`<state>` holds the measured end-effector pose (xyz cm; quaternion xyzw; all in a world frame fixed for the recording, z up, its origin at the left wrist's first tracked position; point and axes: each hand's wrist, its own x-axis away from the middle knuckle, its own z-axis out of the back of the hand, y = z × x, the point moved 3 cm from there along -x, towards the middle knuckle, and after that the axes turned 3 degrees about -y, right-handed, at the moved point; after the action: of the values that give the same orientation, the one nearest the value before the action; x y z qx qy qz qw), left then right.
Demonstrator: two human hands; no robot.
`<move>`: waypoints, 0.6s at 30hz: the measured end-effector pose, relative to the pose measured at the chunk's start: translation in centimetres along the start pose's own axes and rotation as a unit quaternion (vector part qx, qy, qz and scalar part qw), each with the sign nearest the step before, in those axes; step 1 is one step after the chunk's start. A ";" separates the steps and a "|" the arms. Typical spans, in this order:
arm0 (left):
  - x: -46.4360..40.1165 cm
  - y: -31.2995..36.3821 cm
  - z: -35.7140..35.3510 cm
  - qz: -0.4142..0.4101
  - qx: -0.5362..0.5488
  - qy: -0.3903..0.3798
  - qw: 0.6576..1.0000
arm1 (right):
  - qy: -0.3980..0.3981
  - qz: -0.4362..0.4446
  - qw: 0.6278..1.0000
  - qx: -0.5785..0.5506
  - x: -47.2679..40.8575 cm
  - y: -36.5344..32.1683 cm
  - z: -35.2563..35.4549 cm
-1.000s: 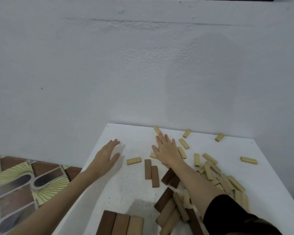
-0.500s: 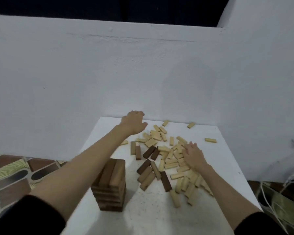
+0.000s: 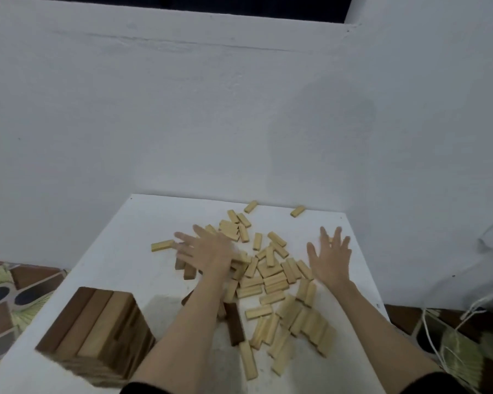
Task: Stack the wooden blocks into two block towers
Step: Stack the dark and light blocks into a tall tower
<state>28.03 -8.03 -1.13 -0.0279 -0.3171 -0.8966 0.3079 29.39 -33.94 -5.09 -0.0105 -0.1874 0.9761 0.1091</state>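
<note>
A short tower of dark and mid-brown wooden blocks stands at the near left of the white table. Several pale loose blocks lie scattered over the table's middle and right, with a few dark blocks among them. My left hand lies flat with fingers spread on the left side of the pile, covering some blocks. At the pile's right side, my right hand is open with spread fingers and holds nothing.
White walls close the table off at the back and right. Single pale blocks lie near the back edge and at the left. Patterned floor tiles show to the left, and cords lie on the floor at the right.
My left hand came back from the far left corner onto the pile. My right hand moved out to the pile's right edge. The view dropped closer to the table.
</note>
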 end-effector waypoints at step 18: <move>-3.4 1.1 -5.6 -0.195 -0.162 0.074 0.964 | -0.025 0.135 0.982 -0.129 -7.0 -4.0 -2.4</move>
<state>32.20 -10.18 -5.83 0.0510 -0.1433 -0.9783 0.1407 37.20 -30.99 -6.03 -0.0256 -0.3112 0.9495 -0.0309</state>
